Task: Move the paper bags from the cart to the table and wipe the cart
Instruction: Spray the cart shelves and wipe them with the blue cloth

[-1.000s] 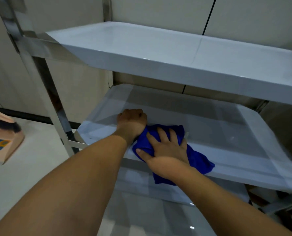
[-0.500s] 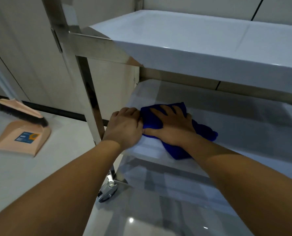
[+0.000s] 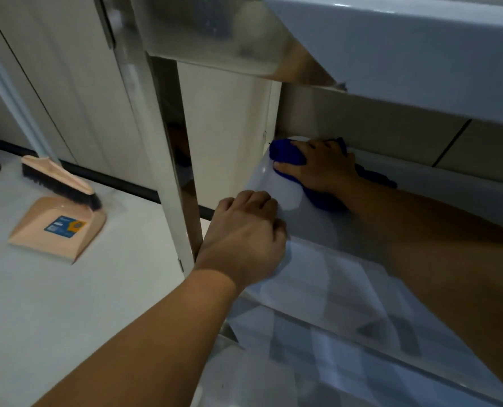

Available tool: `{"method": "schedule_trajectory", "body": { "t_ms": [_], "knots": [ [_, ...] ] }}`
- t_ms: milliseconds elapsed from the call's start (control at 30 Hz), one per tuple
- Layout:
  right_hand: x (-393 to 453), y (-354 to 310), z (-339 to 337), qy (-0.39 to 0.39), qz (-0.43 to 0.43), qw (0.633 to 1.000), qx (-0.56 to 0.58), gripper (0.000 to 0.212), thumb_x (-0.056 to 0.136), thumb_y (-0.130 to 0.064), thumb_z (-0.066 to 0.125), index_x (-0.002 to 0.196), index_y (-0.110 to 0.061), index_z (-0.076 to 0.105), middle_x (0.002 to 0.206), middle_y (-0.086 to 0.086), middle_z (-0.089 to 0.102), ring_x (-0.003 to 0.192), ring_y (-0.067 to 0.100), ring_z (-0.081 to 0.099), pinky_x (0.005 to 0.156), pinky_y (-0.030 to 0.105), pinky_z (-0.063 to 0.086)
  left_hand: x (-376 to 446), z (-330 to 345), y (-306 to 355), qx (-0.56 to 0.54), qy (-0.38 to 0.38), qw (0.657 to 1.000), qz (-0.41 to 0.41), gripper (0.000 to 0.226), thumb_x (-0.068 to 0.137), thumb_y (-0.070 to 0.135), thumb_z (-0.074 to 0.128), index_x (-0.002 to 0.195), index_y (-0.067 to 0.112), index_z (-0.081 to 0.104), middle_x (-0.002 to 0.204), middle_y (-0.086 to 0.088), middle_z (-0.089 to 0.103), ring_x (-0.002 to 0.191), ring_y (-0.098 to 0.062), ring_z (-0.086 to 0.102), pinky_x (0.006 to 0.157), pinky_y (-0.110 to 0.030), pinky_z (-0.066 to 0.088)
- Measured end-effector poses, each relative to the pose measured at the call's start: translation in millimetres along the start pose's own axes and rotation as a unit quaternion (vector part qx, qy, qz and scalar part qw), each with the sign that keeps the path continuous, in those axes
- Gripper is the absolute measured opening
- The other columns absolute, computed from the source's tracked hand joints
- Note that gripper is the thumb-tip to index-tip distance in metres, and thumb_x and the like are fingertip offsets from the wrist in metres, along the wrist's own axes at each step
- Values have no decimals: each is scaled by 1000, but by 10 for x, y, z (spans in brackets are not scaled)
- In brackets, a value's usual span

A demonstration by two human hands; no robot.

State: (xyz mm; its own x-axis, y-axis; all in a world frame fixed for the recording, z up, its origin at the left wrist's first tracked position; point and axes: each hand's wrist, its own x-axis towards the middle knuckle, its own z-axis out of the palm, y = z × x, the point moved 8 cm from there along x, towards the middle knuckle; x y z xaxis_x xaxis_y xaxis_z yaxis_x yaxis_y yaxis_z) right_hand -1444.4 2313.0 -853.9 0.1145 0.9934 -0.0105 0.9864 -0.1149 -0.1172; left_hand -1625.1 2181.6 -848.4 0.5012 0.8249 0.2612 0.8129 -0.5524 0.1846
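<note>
At the left of the frame, a peach-coloured dustpan [image 3: 57, 229] sits on the pale floor [image 3: 68, 304] with a matching black-bristled brush [image 3: 57, 180] standing in it, its light handle rising toward the upper left against the cream wall panels [image 3: 68, 69]. Just left of centre, a shiny metal upright [image 3: 168, 160] of the cart runs from the top of the frame down to the floor. Beside it at centre, the person's left hand [image 3: 244, 239] is clenched over the near left corner of the cart's middle shelf [image 3: 317, 289], fingers curled around its rim. Right of centre and farther back, the right hand [image 3: 322, 168] lies flat, fingers outspread, pressing a blue cloth [image 3: 287, 155] onto the shelf's far left corner, close under the wall; part of the cloth shows beyond the wrist. The cart's top shelf [image 3: 406, 54] fills the upper right, overhanging both hands. A lower shelf [image 3: 273, 377] shows at the bottom, blurred.
</note>
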Motion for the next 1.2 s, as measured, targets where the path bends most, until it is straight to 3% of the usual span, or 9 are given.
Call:
{"method": "schedule_trajectory", "body": {
  "t_ms": [300,467,567,700,1000,1200],
  "knots": [
    [502,-117,-37,7,58,998,-31,101,76,-95,17,156,-35,23,161,12,25,145,45,18,115,67,11,2,-5,-39,-17,3,1000,-16,46,97,43,24,118,26,61,124,7,60,119,-15,48,106,-33,34],
    [238,-194,43,-29,5,999,-13,96,74,-95,7,157,-46,11,167,3,11,149,44,5,117,68,5,-70,-186,-40,-75,55,994,-58,40,105,36,38,136,14,53,136,-6,55,127,-22,44,108,-37,37],
    [-78,-348,124,-46,-62,997,-28,96,73,-93,0,157,-48,8,168,-1,5,150,42,4,116,68,6,-112,-255,-51,-96,93,988,-75,38,106,34,40,134,13,54,135,-7,56,126,-22,44,105,-35,38],
    [-811,-536,89,-27,-124,992,-15,70,94,-74,19,157,-45,7,167,-7,8,151,35,5,118,65,7,-161,-342,-53,-134,127,979,-84,34,104,30,41,129,13,58,133,-8,58,125,-24,46,103,-35,38],
    [-2135,-692,-28,-30,-195,980,26,62,95,-65,33,152,-48,15,163,-11,16,150,31,8,117,64,12,-189,-326,-55,-183,94,972,-110,44,107,37,37,142,16,53,147,-7,51,139,-22,38,114,-34,31],
    [-2644,-573,30,-59,-176,982,-19,72,95,-69,30,157,-45,3,166,-15,-4,151,23,-6,120,53,2,-183,-289,-46,-198,59,972,-110,44,106,40,39,140,17,55,141,-9,56,133,-24,45,107,-32,35]
  ]
}}
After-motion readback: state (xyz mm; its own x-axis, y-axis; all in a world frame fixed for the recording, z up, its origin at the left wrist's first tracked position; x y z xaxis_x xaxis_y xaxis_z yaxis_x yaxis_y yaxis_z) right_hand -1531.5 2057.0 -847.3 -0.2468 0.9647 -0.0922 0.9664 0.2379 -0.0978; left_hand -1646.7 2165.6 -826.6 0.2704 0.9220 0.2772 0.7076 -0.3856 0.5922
